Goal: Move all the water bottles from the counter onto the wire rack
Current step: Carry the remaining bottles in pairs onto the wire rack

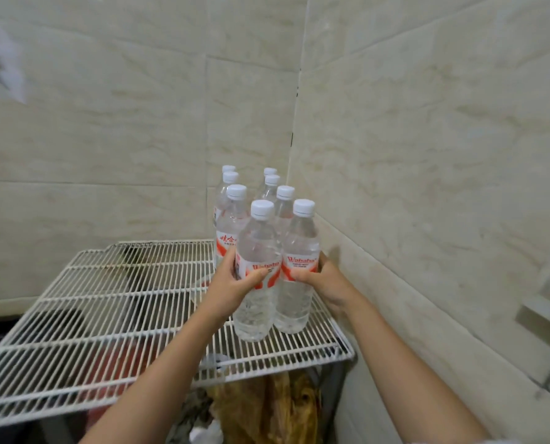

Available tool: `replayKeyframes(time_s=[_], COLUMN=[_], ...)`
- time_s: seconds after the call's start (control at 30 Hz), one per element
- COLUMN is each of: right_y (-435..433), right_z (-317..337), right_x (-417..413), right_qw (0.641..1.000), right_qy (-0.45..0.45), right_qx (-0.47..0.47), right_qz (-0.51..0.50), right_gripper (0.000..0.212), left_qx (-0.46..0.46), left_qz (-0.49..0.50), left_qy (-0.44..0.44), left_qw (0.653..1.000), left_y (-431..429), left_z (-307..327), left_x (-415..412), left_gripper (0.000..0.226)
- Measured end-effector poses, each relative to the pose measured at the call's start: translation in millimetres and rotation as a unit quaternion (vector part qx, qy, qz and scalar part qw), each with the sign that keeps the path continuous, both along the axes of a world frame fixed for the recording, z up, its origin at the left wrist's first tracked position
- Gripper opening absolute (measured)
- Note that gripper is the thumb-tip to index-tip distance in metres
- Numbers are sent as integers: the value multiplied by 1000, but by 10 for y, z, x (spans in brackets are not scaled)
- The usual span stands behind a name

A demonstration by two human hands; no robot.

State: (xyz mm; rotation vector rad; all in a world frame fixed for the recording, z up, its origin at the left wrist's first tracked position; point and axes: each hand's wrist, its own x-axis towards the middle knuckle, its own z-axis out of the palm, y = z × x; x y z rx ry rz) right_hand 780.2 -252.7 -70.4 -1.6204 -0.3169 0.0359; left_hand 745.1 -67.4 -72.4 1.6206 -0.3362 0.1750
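**Inspector:** Start with the biggest item. The wire rack (113, 302), white, fills the lower left and centre of the view and butts into the tiled corner at about two o'clock. Its grid looks level. Clutter lies beneath it: something red and some yellowish bags, not identifiable.

**Assistant:** And the bottles?

**Inspector:** A cluster of standing bottles (235, 216), white caps, red labels, is packed in two files at the rack's far right corner, at one o'clock from the hands. Six caps count there; the rearmost are partly hidden. The counter is out of view, so I cannot say what remains to be moved.

**Assistant:** The hands?

**Inspector:** The left hand (232, 283) is wrapped around the left front bottle (257, 270) at its label. The right hand (323, 278) is wrapped around the right front bottle (299, 270) likewise. Both bottles are upright, side by side, bases at or just above the wires at six o'clock from the cluster; contact cannot be confirmed.

**Assistant:** Recommendation for this step?

**Inspector:** In my judgement, settle each base flat across several wires, snug against the row behind, before letting go. A base caught on a single wire may tip and topple its neighbours. Release one hand at a time.
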Motion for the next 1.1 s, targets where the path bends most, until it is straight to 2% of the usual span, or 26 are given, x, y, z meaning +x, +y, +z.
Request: replayKeyframes(time_s=[0.07,0.13,0.2,0.27,0.33,0.4,0.47,0.57,0.67,0.77,0.87,0.93,1.03,1.1], right_y=[21,34,70,168,285,415,573,883,1251,1684,2160,2687,2854,2917], right_z=[-45,-143,-293,-439,-589,-727,-900,-1070,-1214,-1333,-1408,-1430,-1507,-1596], right_x=[-143,-336,-559,-735,-882,-986,-1064,-1207,-1396,-1652,-1923,-2384,-2477,-2511], right_qw=[998,992,987,983,966,924,883,867,867,882,886,869,851,849], right_qy=[-9,-16,-35,-63,-123,-244,-333,-387,-423,-416,-377,-381,-359,-350], right_qx=[39,81,50,11,-34,-110,-177,-215,-220,-220,-261,-276,-332,-336], right_qz=[-39,-95,-146,-175,-223,-273,-278,-228,-145,-41,58,151,193,208], right_gripper=[60,81,88,68,48,36,30,23,22,24,29,33,39,41], left_qx=[28,86,126,192,264,292,304,287,251,225,189,158,154,132], left_qz=[45,120,195,269,331,374,419,471,519,587,637,706,717,726], left_qy=[5,14,27,25,12,12,30,63,133,183,224,257,269,274], left_qw=[999,989,972,943,906,880,855,832,806,756,713,640,624,616], left_y=[-34,-52,-29,40,156,321,492,747,992,1267,1550,1818,1951,2012], left_z=[-41,-141,-256,-375,-522,-667,-824,-1055,-1276,-1437,-1516,-1623,-1713,-1745], left_x=[-123,-291,-513,-752,-981,-1201,-1417,-1757,-2184,-2733,-3286,-3989,-4269,-4374], left_gripper=[62,77,90,91,83,72,62,58,57,56,54,54,53,52])
